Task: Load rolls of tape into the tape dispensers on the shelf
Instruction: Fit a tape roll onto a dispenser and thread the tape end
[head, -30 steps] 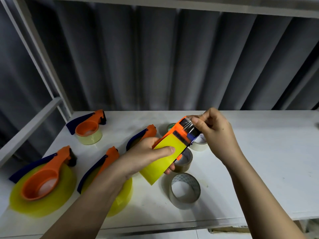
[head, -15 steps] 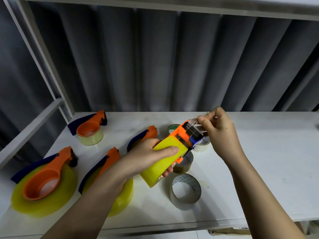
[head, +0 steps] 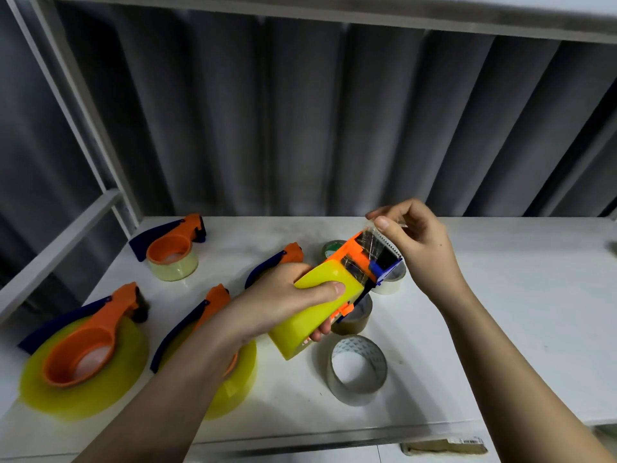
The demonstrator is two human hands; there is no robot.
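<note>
The left hand [head: 283,295] is wrapped around a thick yellow roll of tape [head: 314,312] seated in an orange and blue plastic tape dispenser [head: 370,259], holding the pair tilted above the white shelf board [head: 500,295], cutter end pointing toward one o'clock. Thumb lies across the top of the roll, fingers curl beneath. The right hand [head: 414,245] pinches the free end of the clear tape strip [head: 375,242] between thumb and forefinger, just beyond the dispenser's toothed edge; whether the strip touches the teeth is hard to tell.

On the shelf, at nine o'clock from the held dispenser, a loaded orange dispenser on a wide yellow roll [head: 83,355] lies flat, and another yellow-roll dispenser [head: 207,315] sits partly under the left forearm. At eleven o'clock rests a small orange dispenser with a pale clear roll [head: 172,253]. Another orange dispenser handle [head: 290,253] shows behind the left hand. A loose clear tape roll with a printed core [head: 357,370] stands at five o'clock, a brownish roll [head: 355,320] just beneath the dispenser, a whitish roll [head: 389,284] and a green-labelled roll [head: 334,248] beyond.
</note>
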